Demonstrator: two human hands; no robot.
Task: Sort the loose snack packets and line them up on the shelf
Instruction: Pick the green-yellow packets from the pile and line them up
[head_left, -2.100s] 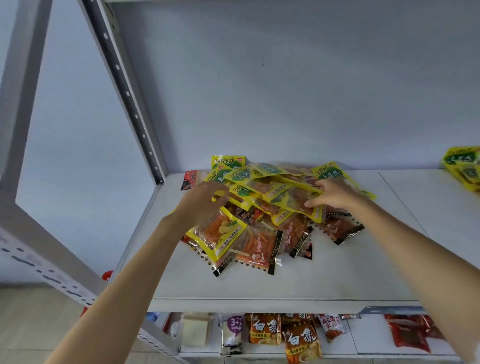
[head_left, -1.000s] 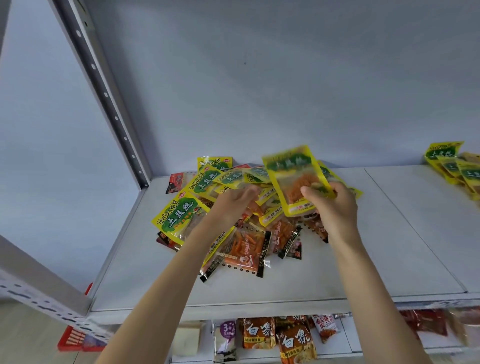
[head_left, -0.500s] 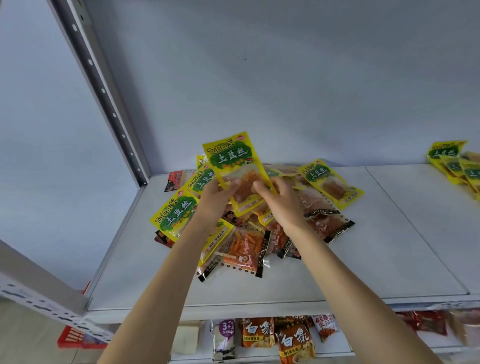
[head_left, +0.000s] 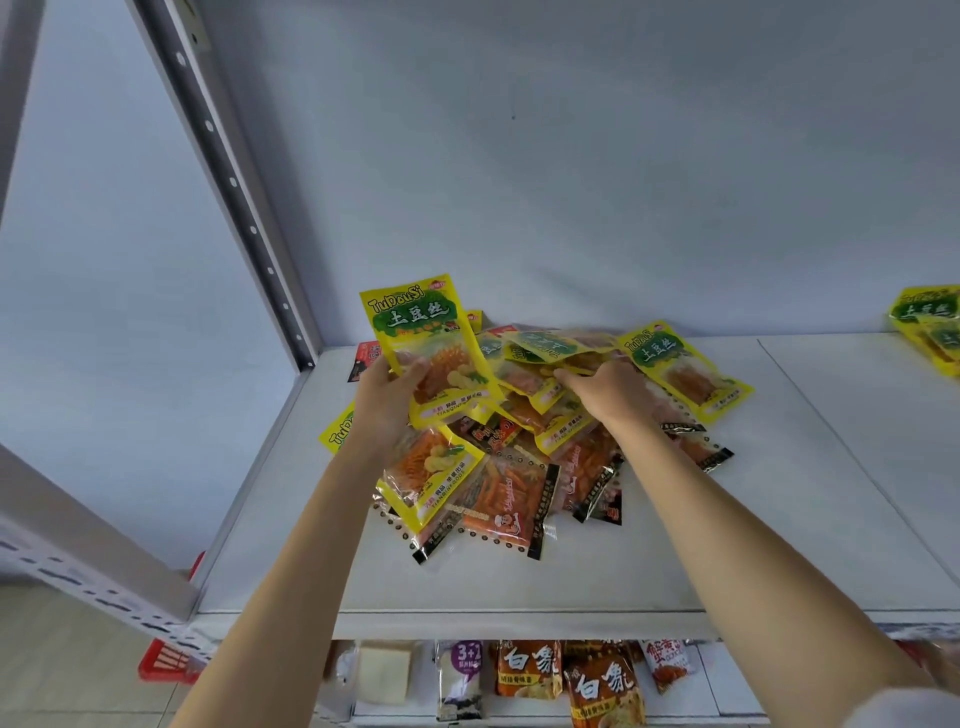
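Note:
A loose pile of snack packets (head_left: 514, 467) lies on the white shelf (head_left: 649, 561), yellow-green ones on top and orange-and-black ones at the front. My left hand (head_left: 387, 397) grips a yellow-green packet (head_left: 426, 343) and holds it upright above the pile's left side. My right hand (head_left: 605, 392) reaches into the middle of the pile and pinches another yellow-green packet (head_left: 550, 345), whose top edge is lifted and blurred. One yellow-green packet (head_left: 685, 369) lies flat at the pile's right edge.
More yellow-green packets (head_left: 930, 327) sit at the shelf's far right. A perforated grey upright (head_left: 234, 192) bounds the shelf on the left. The wall rises right behind the pile. Noodle packs (head_left: 530, 670) stand on the shelf below. A red basket (head_left: 166, 660) sits on the floor at left.
My right hand let go of the raised packet, leaving it in my left hand, and moved right into the pile, where it now pinches another yellow-green packet.

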